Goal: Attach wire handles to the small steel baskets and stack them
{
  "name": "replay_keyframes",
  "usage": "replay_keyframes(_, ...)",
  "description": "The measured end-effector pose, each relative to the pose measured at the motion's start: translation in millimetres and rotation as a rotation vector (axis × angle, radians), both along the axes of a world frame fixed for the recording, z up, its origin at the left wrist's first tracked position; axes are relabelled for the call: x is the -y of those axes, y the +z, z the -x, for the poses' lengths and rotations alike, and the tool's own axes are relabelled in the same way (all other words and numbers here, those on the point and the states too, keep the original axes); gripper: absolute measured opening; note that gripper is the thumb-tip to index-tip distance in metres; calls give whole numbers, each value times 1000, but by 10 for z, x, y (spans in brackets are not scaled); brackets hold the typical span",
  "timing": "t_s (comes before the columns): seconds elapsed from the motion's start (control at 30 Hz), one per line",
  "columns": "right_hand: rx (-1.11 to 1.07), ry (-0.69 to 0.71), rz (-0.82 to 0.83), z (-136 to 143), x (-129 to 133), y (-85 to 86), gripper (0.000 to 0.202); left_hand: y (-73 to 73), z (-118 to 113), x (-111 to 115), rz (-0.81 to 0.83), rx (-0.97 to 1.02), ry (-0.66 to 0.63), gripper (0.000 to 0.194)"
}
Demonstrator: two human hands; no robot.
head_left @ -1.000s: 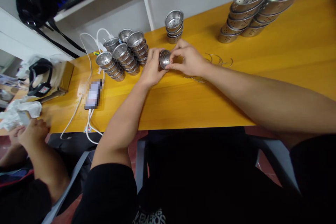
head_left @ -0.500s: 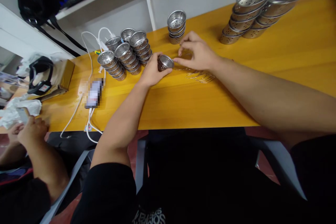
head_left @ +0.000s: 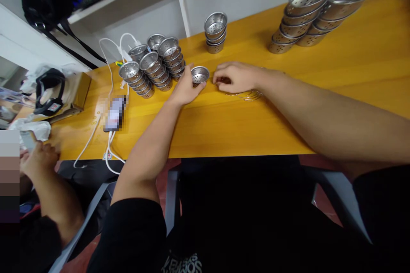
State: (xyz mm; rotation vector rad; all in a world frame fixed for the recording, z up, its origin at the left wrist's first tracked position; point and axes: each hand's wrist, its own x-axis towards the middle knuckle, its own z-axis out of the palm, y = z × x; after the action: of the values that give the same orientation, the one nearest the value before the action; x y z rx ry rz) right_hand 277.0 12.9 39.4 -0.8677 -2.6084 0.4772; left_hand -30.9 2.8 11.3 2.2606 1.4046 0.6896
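Perforated cup [head_left: 200, 75] sits clasped in left grip [head_left: 185, 88]; right grip [head_left: 236, 77] half-curled, any hold unclear.

A silver metal cup [head_left: 200, 75], pierced with small holes, is mouth up. Thin curved wires [head_left: 251, 95] lie to its right, partly hidden.

A black short-sleeved fabric shirt [head_left: 195, 230] fills the bottom centre, its left sleeve [head_left: 131, 230] at lower left, its right sleeve [head_left: 384, 200] at lower right; the left hand [head_left: 185, 88] and right hand [head_left: 240, 77] are bare; white block lettering [head_left: 183, 262] along the bottom edge is probably printed
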Motion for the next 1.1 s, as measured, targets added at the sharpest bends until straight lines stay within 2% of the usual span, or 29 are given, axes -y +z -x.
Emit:
replay_keyframes(0.1, 57, -16, 38, -19, -13, 37, 12, -53, 32, -36, -8, 26, -34, 101)
replay_keyframes(0.23, 140, -161, 49, -54, -36, 77, 36, -159, 85, -119, -20, 62, -53, 107)
replay_keyframes(0.3, 62, -240, -45, -61, -29, 95, 32, -198, 102, -143, -14, 75, -72, 112)
replay_keyframes(0.4, -167, -350, -159, -70, -46, 110, 14, -213, 101, -132, 5, 93, -93, 122)
replay_keyframes(0.43, -232, -382, -171, -77, -76, 111, 19, -207, 92, -117, 10, 92, -93, 124)
replay_keyframes(0.53, -331, -461, -141, -94, -263, 109, 54, -164, 55, -56, 23, 74, -91, 125)
replay_keyframes(0.67, -361, -575, -49, -63, -618, 146, 76, -116, 9, 3, 32, 42, -150, 125)
replay_keyframes(0.73, -339, -612, -36, -12, -753, 190, 69, -126, -8, 9, 39, 31, -211, 124)
replay_keyframes(0.87, -300, -657, -37, 124, -871, 272, 30, -204, -34, -23, 53, 52, -297, 123)
replay_keyframes(0.97, -322, -677, -56, 192, -864, 307, 29, -243, -33, -54, 53, 76, -291, 122)
replay_keyframes(1.1, -383, -702, -97, 182, -796, 324, 27, -225, -15, -72, 53, 118, -264, 132)
